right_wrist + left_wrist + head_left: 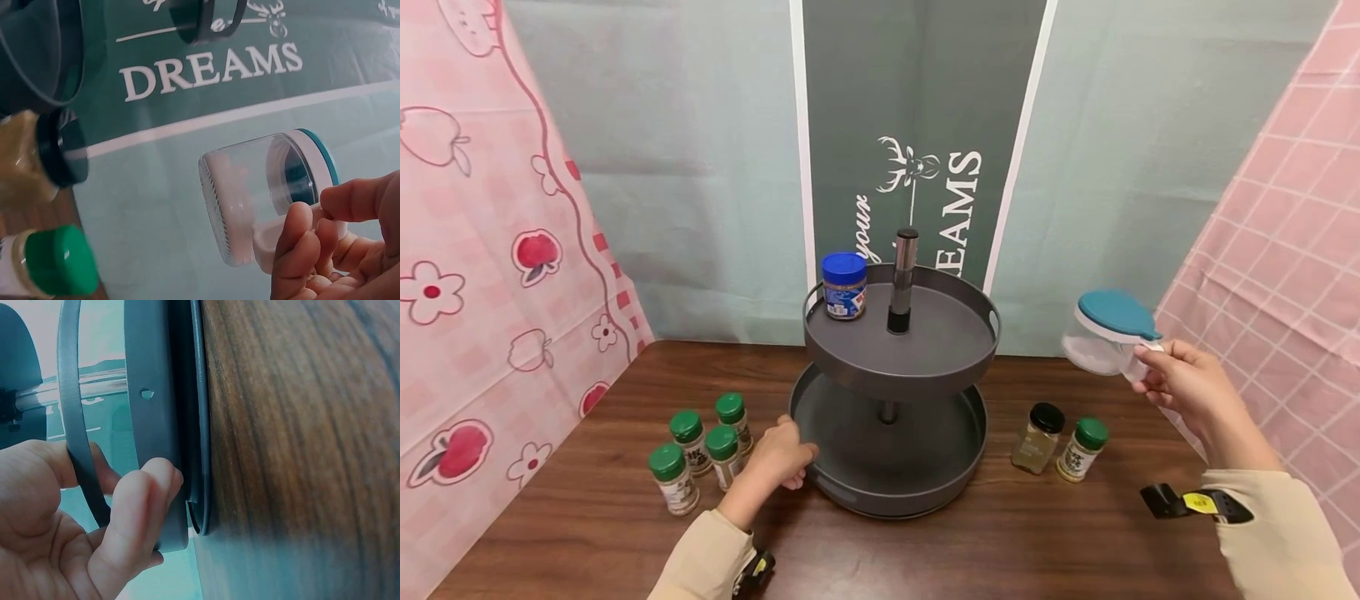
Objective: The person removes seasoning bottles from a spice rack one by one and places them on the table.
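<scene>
Jar (1108,333) with the teal lid is up in the air over the bench's right edge, my right hand (1180,383) pinching its handle. Left hand (782,458) grips the rack's (895,492) lower rim; I'd keep that steady and bring the jar in level. Dark wood bench (1000,542), spice bottles (700,450) near the left edge, curtains all round.

My head camera is looking down and forward over the whole table (1000,533). My left wrist camera is pressing close against the grey rack (150,425). My right wrist camera is facing the backdrop, sharing the teal-lidded jar (262,194).
</scene>
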Demonstrator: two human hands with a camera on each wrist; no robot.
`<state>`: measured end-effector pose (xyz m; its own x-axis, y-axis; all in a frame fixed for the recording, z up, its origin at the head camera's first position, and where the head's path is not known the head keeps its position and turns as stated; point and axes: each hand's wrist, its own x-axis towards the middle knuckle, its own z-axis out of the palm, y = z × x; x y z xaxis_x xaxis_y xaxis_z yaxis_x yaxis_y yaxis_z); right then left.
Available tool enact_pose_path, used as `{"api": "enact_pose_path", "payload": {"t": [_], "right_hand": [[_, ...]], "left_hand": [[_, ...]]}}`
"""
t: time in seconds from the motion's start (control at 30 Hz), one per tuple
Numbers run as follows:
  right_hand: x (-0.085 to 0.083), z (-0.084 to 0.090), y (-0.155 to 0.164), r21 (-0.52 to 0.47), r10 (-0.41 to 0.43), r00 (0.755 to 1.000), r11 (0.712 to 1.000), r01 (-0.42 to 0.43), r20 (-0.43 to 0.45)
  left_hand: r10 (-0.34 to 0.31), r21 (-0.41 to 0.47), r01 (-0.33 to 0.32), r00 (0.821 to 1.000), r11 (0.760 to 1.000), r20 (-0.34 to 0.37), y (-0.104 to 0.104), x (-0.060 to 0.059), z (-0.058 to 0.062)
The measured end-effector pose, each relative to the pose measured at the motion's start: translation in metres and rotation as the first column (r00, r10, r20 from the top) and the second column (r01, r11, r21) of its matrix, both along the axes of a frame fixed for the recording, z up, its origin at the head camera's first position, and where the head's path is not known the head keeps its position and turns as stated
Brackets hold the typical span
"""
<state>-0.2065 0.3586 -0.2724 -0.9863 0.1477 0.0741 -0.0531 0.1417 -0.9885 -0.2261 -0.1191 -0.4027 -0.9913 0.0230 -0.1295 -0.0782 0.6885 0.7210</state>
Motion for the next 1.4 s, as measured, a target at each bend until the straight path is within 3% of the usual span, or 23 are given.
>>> {"api": "enact_pose_path", "payload": {"t": [0.2,0.37,0.43,0.53,0.57,0.63,0.7,0.8,0.83,0.97,1.03,1.23,1.4], "right_hand": [[0.005,-0.021,0.015,-0.049,-0.009,0.999,0.999,0.011,0.037],[0.008,-0.036,0.023,0.017,-0.034,0.998,0.999,0.033,0.054],[-0.003,-0.058,0.045,0.076,-0.06,0.996,0.996,0.055,0.069],[-0.031,-0.11,0.097,0.106,-0.09,0.993,0.991,0.081,0.079],[-0.041,-0.128,0.116,0.09,-0.087,0.993,0.993,0.08,0.076],[-0.048,-0.146,0.133,0.03,-0.051,0.995,0.998,0.048,0.08],[-0.04,-0.145,0.128,-0.004,-0.028,0.996,1.0,0.028,0.089],[-0.012,-0.12,0.097,0.068,-0.003,0.992,0.998,-0.006,0.126],[-0.007,-0.117,0.091,0.107,-0.035,0.989,0.994,0.02,0.14],[0.021,-0.096,0.058,0.039,-0.017,0.988,0.999,0.011,0.154],[0.026,-0.097,0.053,-0.01,-0.019,0.988,1.0,0.02,0.152],[0.027,-0.122,0.061,-0.018,-0.025,0.989,0.999,0.028,0.145],[0.039,-0.119,0.045,0.031,-0.052,0.984,0.998,0.048,0.171]], "left_hand": [[0.004,0.006,-0.004,1.0,1.0,0.001,0.001,0.0,0.0],[0.005,0.0,-0.005,1.0,1.0,0.005,0.001,0.0,0.001],[0.002,-0.001,-0.002,1.0,1.0,0.007,0.0,0.0,0.0],[0.001,0.001,-0.001,1.0,1.0,0.008,0.0,-0.001,0.0],[0.001,0.0,-0.001,1.0,1.0,0.008,0.0,-0.001,0.0],[0.002,0.0,-0.002,1.0,1.0,0.007,0.001,0.0,0.001],[0.003,-0.001,-0.003,1.0,1.0,0.008,0.001,0.0,0.001],[0.009,0.0,-0.009,1.0,1.0,0.01,0.002,0.0,0.001],[0.009,0.0,-0.009,1.0,1.0,0.01,0.002,0.0,0.001],[0.005,0.001,-0.005,1.0,1.0,0.007,0.001,0.001,0.001],[0.007,0.002,-0.007,1.0,1.0,0.007,0.001,0.001,0.002],[0.018,0.002,-0.018,1.0,1.0,0.008,0.001,0.001,0.002],[0.016,0.004,-0.016,1.0,1.0,0.014,0.001,0.001,0.001]]}}
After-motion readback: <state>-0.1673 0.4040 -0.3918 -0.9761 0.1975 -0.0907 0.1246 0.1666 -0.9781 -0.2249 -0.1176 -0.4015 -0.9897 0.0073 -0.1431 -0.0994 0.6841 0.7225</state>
